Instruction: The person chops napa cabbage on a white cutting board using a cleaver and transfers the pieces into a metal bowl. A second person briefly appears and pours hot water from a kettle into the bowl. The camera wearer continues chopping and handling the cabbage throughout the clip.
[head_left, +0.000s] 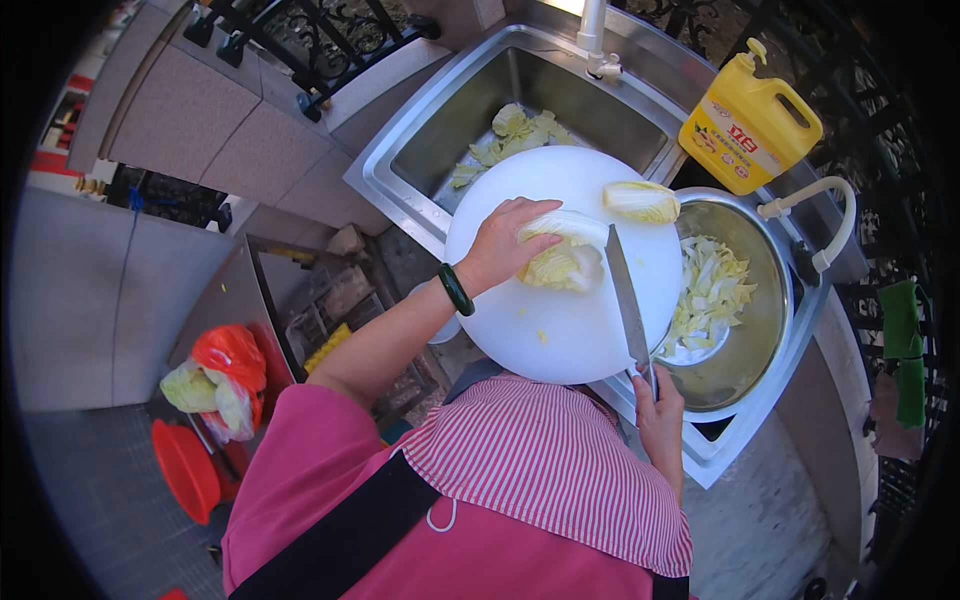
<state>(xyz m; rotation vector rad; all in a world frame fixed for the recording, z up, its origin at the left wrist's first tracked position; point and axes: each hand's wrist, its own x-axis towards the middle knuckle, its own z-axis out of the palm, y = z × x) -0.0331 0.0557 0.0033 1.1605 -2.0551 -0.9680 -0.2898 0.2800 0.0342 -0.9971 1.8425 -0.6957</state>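
Note:
My left hand (510, 244) presses on a cut piece of napa cabbage (564, 259), fingers over its top and thumb along its side. The piece lies on a round white cutting board (562, 337) that rests over the sink unit. My right hand (660, 409) grips the handle of a kitchen knife (628, 292). Its blade points away from me, just right of the cabbage piece. Whether the edge touches the cabbage, I cannot tell. Another cabbage piece (641, 202) lies at the board's far right edge. Small yellow scraps dot the board.
The left sink basin (450, 112) holds loose cabbage leaves (517, 135). Chopped cabbage (709, 289) sits in the round right basin (757, 360). A yellow detergent jug (750, 124) and a curved faucet (832, 195) stand behind. Bagged cabbage (217, 390) and a red basin (184, 469) are at left.

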